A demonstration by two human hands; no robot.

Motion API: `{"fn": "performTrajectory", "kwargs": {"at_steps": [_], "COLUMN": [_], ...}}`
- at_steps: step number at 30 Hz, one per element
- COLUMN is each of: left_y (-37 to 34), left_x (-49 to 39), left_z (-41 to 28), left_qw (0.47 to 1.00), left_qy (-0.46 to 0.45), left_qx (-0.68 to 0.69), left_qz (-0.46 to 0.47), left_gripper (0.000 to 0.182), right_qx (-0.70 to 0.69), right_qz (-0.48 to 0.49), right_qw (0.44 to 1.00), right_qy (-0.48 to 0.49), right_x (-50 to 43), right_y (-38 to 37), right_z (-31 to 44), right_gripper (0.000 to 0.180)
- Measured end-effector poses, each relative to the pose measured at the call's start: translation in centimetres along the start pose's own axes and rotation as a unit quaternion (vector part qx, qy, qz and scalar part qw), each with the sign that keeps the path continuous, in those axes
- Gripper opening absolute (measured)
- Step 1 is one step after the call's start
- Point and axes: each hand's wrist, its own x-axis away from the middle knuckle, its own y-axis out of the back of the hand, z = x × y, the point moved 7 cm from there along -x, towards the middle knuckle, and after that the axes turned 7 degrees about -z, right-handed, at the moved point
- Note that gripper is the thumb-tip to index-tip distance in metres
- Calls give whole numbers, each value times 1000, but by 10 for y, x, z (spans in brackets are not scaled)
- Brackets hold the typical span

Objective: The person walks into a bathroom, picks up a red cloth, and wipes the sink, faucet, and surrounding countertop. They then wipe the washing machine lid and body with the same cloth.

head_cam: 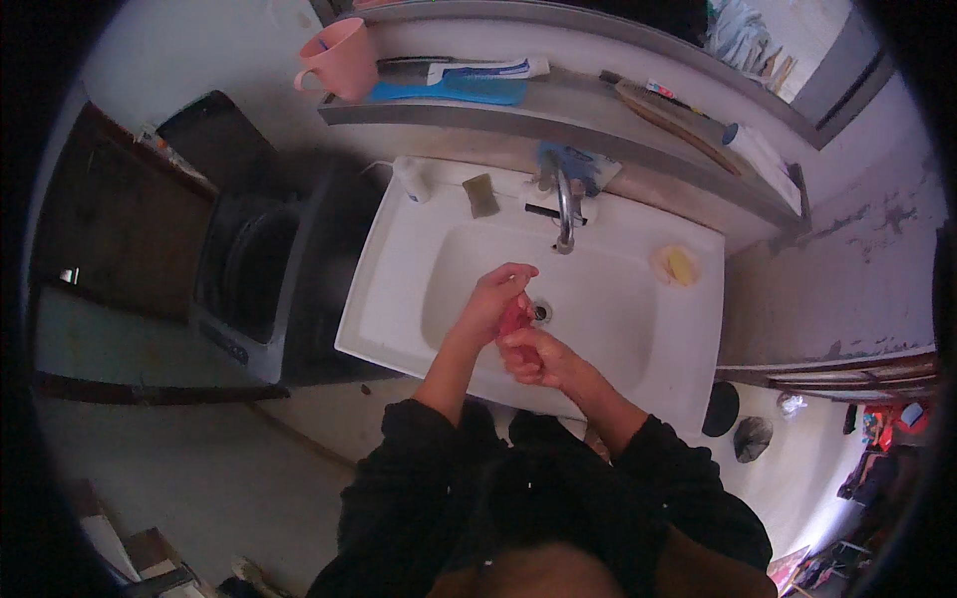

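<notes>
Over the basin of a white sink [598, 321], both my hands hold a wet-looking red cloth [514, 318]. My left hand [499, 295] is at the upper end of the cloth, partly around it. Lower and to the right, my right hand [540, 359] has its fingers closed around the cloth's other end. The drain [540, 312] lies just right of the cloth. A curved chrome faucet [565, 213] stands above and beyond my hands; whether water runs from it I cannot tell.
On the sink's rim are a white bottle [411, 179], a greenish scouring pad [481, 196] and yellow soap [681, 267] in a dish. The shelf [576, 123] above holds a pink mug [340, 60], a blue comb [456, 90] and a wooden-handled brush [673, 127]. A dark washing machine [254, 276] stands left.
</notes>
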Motion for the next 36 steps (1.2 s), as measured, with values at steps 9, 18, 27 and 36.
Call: {"fn": "performTrajectory", "kwargs": {"at_steps": [9, 18, 27, 36], "left_y": [36, 51, 52, 135], "left_x": [-4, -3, 44, 79], "left_z": [26, 65, 17, 12], "left_qw": [818, 967, 927, 872], "left_qy": [-277, -50, -184, -116], "left_qx": [-381, -192, -255, -259], "left_qz": [-329, -161, -204, -399], "left_gripper": [26, 45, 30, 24], "right_qx": [654, 513, 214, 311], "right_qz": [-305, -352, -203, -259], "right_qw": [634, 770, 936, 824], "right_qy": [278, 142, 192, 397], "right_x": [-31, 6, 14, 42], "right_y": [37, 47, 50, 16], "right_z": [16, 37, 50, 87], "right_gripper": [41, 47, 40, 34]}}
